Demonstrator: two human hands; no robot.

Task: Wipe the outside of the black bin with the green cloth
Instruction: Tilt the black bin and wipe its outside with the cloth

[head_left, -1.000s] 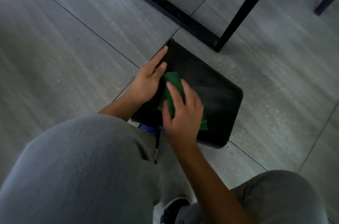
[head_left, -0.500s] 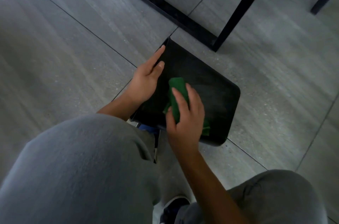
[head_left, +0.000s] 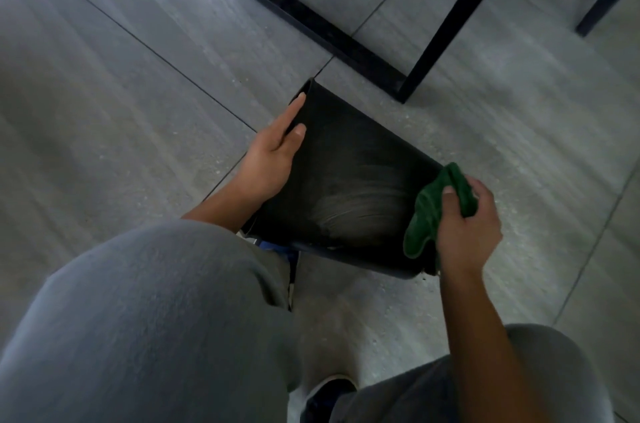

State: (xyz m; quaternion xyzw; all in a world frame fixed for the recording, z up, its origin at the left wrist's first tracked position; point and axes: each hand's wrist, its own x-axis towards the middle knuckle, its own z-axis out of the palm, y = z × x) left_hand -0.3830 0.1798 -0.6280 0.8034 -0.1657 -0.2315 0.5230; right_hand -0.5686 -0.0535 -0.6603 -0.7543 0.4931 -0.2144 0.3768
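Black bin (head_left: 349,159): we count one, lying on its side on the grey tiled floor (head_left: 138,93) at the centre of our view, its broad flat side turned up toward us. That side is matt black with a pale, dusty patch of curved streaks toward the bin's 5 o'clock corner, while the part toward 11 o'clock looks darker and cleaner. We cannot tell which end is the opening.

We count one green cloth (head_left: 436,211), bunched and folded, at the bin's 4 o'clock edge. Our right hand (head_left: 467,232) has its grip clamped on the cloth, thumb on top and fingers curled round it, holding it against that edge.

Our left hand (head_left: 273,159) lies at the bin's 9 o'clock edge, fingers straight and pointing toward 1 o'clock, its grip apart, flat against the bin.

We count two knees in grey trousers (head_left: 156,318) at 6 to 8 o'clock and at 5 o'clock, and one dark shoe (head_left: 329,391) between them. At 12 to 2 o'clock stand black furniture legs (head_left: 446,24), three in view, with one black bar (head_left: 294,10) along the floor.
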